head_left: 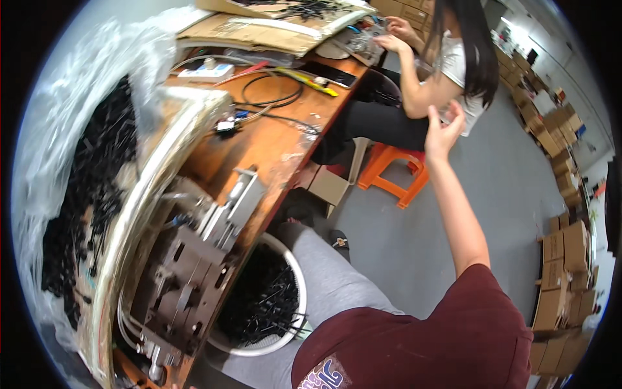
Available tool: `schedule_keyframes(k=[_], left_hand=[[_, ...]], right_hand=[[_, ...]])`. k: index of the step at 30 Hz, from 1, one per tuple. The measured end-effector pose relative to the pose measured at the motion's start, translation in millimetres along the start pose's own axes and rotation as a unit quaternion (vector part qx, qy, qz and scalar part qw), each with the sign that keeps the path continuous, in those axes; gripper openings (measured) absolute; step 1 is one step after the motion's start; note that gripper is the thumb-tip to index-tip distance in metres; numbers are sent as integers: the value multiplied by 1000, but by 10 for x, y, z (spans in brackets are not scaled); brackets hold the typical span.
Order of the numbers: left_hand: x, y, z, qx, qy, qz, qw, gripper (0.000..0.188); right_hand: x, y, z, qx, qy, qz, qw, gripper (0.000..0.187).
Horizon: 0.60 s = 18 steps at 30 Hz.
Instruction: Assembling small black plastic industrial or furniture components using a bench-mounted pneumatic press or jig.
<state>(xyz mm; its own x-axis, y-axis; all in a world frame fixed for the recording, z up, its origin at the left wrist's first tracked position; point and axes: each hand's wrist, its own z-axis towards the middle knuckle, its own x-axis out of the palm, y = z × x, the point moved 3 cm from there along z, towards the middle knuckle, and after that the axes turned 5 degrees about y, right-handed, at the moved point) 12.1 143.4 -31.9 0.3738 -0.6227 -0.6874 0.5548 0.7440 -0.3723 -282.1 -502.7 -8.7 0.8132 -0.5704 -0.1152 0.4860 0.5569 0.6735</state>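
Observation:
My right hand (446, 131) is raised out to the side at the end of my bare forearm. Its fingers are bent and apart, and I see nothing held in them. It is nearest to a seated person in a white top (451, 65), and overlaps that person's side in the picture. My left hand does not show. Against my grey-trousered legs stands a white basket (302, 285) full of thin black parts (262, 301). Beside it, on the wooden table (275, 152), is a metal fixture (188, 285) with a slide and clamp pieces.
A padded white rim (139, 207) borders a heap of black parts (97, 188) under clear plastic film (48, 168). Cables (275, 97), a white power strip (206, 72) and a phone-like dark slab (329, 73) lie farther along. An orange stool (389, 178) and cardboard boxes (554, 253) stand beyond.

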Motion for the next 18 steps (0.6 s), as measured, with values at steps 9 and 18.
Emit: schedule_keyframes(k=[9,18], left_hand=[[508,-1166,251,267,83,-170,945,51],[685,-1139,134,184,171,-106,962,58]], right_hand=[[-322,-1008,1827,156,81,-130,976,112],[323,-869,1682,255,146,156,943,113]])
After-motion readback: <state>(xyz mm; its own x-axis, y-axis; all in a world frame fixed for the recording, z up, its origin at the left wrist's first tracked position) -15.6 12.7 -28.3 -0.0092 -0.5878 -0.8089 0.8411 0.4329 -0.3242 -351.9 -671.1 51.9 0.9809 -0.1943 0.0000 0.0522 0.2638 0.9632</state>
